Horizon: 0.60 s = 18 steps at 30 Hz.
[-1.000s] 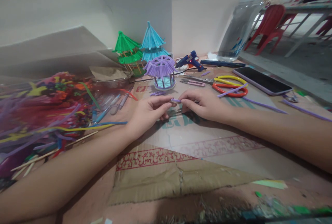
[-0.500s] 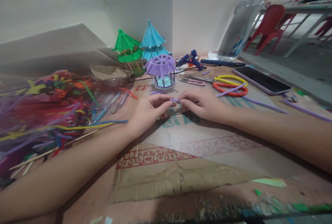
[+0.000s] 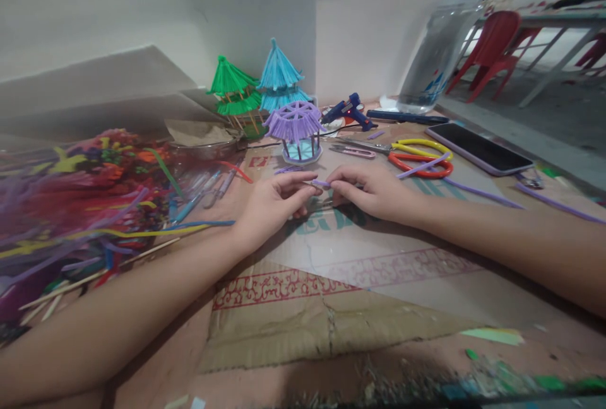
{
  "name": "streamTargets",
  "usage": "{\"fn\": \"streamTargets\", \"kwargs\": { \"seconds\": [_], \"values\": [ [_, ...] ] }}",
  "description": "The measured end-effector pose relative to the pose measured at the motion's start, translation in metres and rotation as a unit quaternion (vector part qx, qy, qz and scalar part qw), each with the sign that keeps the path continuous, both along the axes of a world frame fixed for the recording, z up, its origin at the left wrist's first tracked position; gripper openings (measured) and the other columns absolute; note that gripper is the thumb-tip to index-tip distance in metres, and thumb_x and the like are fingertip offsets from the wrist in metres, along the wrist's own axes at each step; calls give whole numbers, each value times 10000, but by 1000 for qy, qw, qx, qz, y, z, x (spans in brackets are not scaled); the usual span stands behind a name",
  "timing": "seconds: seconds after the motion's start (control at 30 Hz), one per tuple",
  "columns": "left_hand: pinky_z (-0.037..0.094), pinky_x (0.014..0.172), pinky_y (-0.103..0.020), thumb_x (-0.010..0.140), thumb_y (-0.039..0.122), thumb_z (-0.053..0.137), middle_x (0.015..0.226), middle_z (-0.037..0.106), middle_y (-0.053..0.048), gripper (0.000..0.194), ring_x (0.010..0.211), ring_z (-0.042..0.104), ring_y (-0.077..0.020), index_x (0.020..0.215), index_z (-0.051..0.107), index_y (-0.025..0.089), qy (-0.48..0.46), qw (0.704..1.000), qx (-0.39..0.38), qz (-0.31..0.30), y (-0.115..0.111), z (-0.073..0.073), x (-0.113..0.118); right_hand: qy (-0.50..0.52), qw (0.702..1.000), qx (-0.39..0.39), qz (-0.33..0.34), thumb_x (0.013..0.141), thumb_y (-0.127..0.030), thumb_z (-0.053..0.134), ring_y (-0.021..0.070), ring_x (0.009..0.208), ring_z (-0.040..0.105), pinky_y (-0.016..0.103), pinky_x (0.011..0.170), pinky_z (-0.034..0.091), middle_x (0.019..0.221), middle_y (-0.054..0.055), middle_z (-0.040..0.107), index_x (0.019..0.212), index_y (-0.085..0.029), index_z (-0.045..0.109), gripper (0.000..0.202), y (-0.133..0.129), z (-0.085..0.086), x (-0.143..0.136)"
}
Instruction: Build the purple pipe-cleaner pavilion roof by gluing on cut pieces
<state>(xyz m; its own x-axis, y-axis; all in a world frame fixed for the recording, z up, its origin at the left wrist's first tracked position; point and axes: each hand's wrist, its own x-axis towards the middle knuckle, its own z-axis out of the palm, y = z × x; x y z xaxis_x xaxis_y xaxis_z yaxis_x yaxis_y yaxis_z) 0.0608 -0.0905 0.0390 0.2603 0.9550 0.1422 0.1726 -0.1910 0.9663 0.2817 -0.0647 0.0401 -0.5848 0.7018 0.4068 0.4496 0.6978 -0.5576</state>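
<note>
Between my two hands is a short purple piece (image 3: 321, 183), pinched at its right end by the fingertips of my right hand (image 3: 362, 191). My left hand (image 3: 279, 201) is closed at the fingertips on the piece's left side, where a thin dark edge shows. Just beyond them stands a small purple pavilion (image 3: 296, 125) with a fringed roof, thin posts and a light blue base. Short purple strips (image 3: 288, 170) lie in front of it. Scissors (image 3: 421, 150) with yellow and red handles rest to the right, a purple strip across them.
Green (image 3: 233, 93) and blue (image 3: 279, 81) pavilions stand behind. A glue gun (image 3: 350, 112), dark pen (image 3: 407, 117), phone (image 3: 480, 147) and clear bottle (image 3: 435, 49) are at back right. Colourful strips (image 3: 108, 182), sticks (image 3: 85, 279) and pens (image 3: 196, 194) crowd the left. Cardboard (image 3: 331, 327) lies beneath.
The purple piece has tilted slightly, and a thin dark edge now shows by my left fingertips. Both hands have otherwise hardly moved.
</note>
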Motion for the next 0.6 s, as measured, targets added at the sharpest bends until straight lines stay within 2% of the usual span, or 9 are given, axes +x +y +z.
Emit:
{"fn": "streamTargets", "kwargs": {
  "seconds": [0.5,0.6],
  "values": [
    [477,486,-188,831,319,734,869,793,-66,298,522,597,-75,1072,762,146,-9,1000,6,1,3,-5,0,-19,1000,-3,-5,979,-254,501,163,700,668,285,688,459,747,31,743,923,-171,702,224,-1,3,0],
    [483,488,-189,829,317,737,881,794,-66,303,521,597,-74,1079,760,147,-15,1000,2,-8,4,-6,-1,-15,1000,17,0,979,-236,495,158,700,660,288,695,470,815,37,750,1128,-172,704,265,-1,1,0]
  ]
}}
